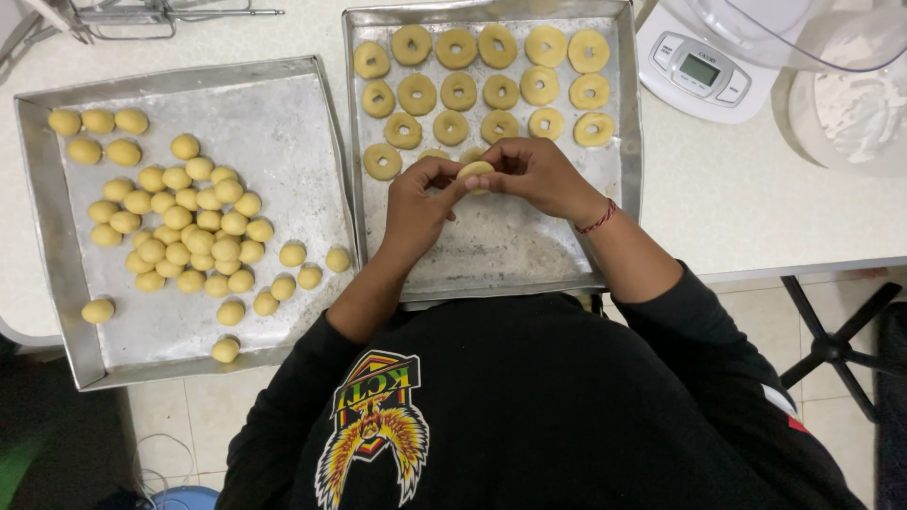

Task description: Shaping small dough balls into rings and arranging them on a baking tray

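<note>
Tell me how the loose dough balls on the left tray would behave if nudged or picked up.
The dough balls look round, so a nudge would probably roll them across the flat left tray until its raised rim stops them. They seem soft: the piece of dough pinched between the left hand and right hand looks flattened, so a firm grip would likely dent them.

The white table (737, 203) bears two metal baking trays (283, 113) (625, 113), a white kitchen scale (699, 71) and a clear bowl (841, 104).

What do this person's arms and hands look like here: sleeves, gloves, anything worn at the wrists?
Both hands are bare, no gloves. The left hand has nothing at the wrist. The right hand has a thin red cord bracelet at its wrist. Black sleeves are pushed up toward the elbows, leaving both forearms uncovered.
</note>
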